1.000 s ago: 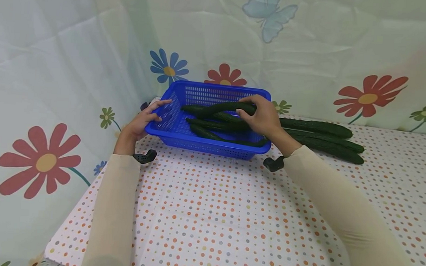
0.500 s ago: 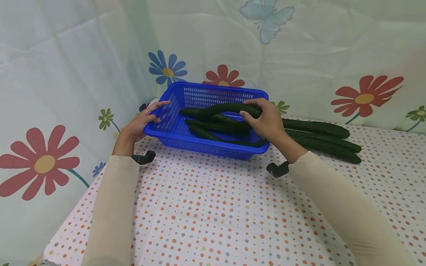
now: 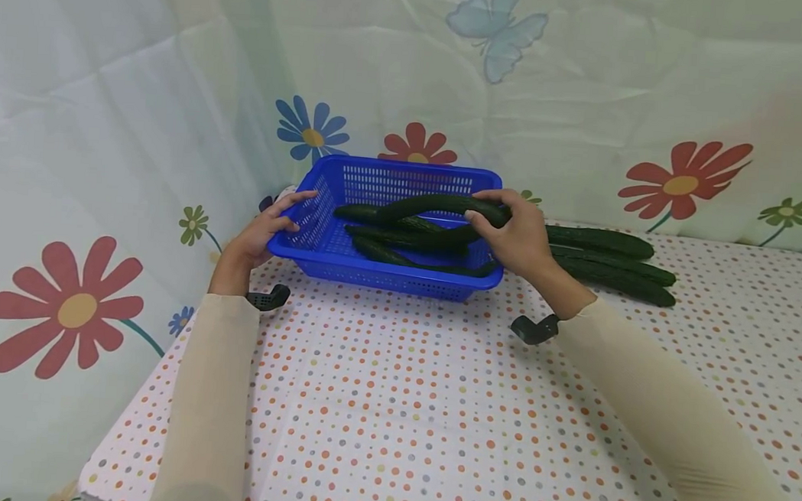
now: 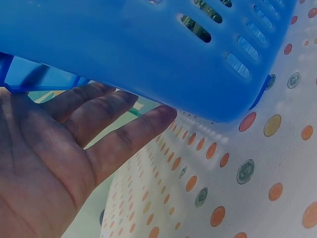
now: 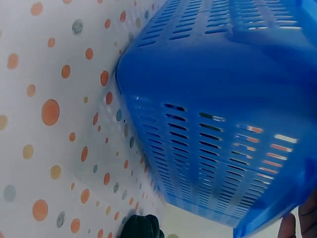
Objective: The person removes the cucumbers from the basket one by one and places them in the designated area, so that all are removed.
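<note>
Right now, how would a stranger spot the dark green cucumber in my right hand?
Find the blue slotted plastic basket on the dotted white cloth. At its right end, your right hand grips a curved dark green cucumber, the only one held, arching above its neighbours.

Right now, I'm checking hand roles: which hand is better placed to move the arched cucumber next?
The right hand, most likely: it grips the arched cucumber near one end. The left hand holds the opposite end of the blue basket, apart from that cucumber.
</note>
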Demonstrator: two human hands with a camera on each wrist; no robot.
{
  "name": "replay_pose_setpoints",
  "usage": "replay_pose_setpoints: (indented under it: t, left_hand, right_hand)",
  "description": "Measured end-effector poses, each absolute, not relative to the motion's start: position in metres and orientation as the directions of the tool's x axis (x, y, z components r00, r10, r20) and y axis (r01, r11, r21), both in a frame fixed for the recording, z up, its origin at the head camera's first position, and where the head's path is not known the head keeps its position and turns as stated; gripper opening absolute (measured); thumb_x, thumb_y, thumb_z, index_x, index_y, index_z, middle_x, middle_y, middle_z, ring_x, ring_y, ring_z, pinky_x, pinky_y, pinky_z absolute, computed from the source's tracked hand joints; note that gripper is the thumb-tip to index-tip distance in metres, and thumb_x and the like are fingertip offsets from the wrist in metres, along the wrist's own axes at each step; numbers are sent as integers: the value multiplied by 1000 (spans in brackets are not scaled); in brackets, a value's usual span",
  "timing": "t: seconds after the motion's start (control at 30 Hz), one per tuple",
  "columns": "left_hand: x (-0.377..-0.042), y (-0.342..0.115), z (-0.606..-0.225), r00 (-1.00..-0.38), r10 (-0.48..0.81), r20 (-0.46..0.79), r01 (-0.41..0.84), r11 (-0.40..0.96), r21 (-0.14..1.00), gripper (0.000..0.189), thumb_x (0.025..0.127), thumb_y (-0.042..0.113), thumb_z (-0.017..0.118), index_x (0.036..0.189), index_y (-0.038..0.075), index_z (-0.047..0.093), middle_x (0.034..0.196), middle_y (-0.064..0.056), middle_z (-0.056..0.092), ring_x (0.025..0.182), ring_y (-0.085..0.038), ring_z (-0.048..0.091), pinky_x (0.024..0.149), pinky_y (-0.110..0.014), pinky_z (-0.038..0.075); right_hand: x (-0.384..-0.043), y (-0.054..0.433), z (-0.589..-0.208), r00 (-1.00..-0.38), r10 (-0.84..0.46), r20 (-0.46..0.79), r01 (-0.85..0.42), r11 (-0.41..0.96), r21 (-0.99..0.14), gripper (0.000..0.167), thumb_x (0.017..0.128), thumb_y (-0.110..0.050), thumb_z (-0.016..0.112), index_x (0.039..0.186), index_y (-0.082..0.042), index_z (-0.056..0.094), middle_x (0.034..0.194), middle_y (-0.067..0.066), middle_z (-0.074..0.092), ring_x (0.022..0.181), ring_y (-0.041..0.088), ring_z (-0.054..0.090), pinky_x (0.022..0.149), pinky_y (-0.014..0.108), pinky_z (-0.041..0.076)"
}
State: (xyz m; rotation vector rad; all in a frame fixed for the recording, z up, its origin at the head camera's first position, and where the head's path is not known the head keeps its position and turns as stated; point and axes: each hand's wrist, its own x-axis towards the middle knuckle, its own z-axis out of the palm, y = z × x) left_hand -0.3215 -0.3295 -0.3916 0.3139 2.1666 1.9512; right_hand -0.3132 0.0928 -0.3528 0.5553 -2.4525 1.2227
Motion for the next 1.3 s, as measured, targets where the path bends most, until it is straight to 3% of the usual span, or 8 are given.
replay_pose_setpoints:
  t: [0.17,0.33,0.43,0.57,0.8,1.13,1.3]
  left_hand:
    - [-323,-328,-393,-957,291,-10,20,98,995,66,91,1,38,150,32,39,165,-6,8,147,-45,21,109,-65,32]
    - [-323,-326,-394,-954,299,-6,24,96,995,66,91,1,38,150,31,39,165,-6,8,146,-45,21,108,-64,33]
    - [-324,-326,-394,-952,307,-9,20,90,996,67,91,0,38,151,31,38,165,-6,8,146,-43,22,110,-59,36]
    - [-326,-327,-395,-947,322,-9,20,87,996,68,92,-1,38,151,32,38,166,-5,8,146,-40,23,106,-48,44]
    - [-325,-330,-396,-946,324,8,39,91,995,67,94,-2,35,151,32,38,165,-4,8,145,-40,24,104,-46,46]
    - [-324,-332,-399,-952,306,5,32,83,996,65,93,-1,36,151,29,38,164,-4,12,143,-40,27,108,-57,39]
    - [-325,-332,-398,-950,311,9,38,88,995,65,93,-1,36,151,29,37,164,-4,12,144,-40,27,104,-48,47]
  right_hand:
    - [-303,103,-349,-857,-163,489,-493,535,-686,38,91,-27,69,124,-9,66,124,14,65,92,18,62,68,15,43]
    - [-290,117,-345,-849,-130,512,-501,507,-702,37,91,-25,69,124,-8,66,126,14,64,84,-6,58,70,10,46]
    - [-282,127,-344,-848,-104,519,-497,495,-713,37,91,-24,69,124,-8,65,126,14,64,85,-14,57,73,8,46]
    - [-267,141,-344,-842,-70,535,-496,490,-716,39,90,-21,70,125,-6,65,121,12,65,86,-13,58,73,6,47]
    - [-242,165,-344,-834,-14,552,-483,503,-716,39,89,-20,72,125,-8,66,107,-22,61,89,-11,61,74,5,47]
    - [-208,199,-350,-859,82,506,-390,535,-749,37,89,-17,71,125,-11,66,107,-30,58,88,-11,59,70,3,44]
    - [-200,214,-353,-862,111,494,-365,540,-758,37,89,-15,71,125,-14,67,101,-28,61,78,-8,58,65,4,44]
